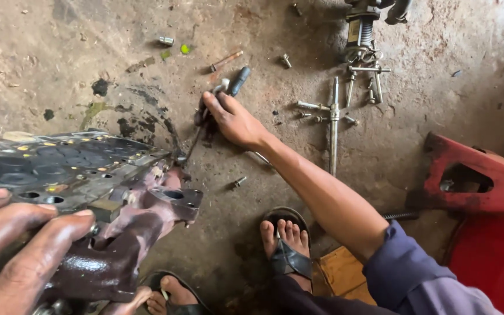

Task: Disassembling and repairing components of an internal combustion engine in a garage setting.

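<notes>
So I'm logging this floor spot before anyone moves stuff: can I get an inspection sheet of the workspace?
Surface: bare concrete floor, stained with dark oily patches.
Job's things: greasy engine part with bolt holes, manifold attached; long-shafted tool with a dark handle.
Clutter: loose bolts and studs, a long rod, a small socket, a single bolt.
Fingers: left hand rests on the engine part; right hand grips the tool.
Cables: nothing seen.
Surroundings: red metal piece at right, sandalled feet, a spring-fitted tool at top.
</notes>
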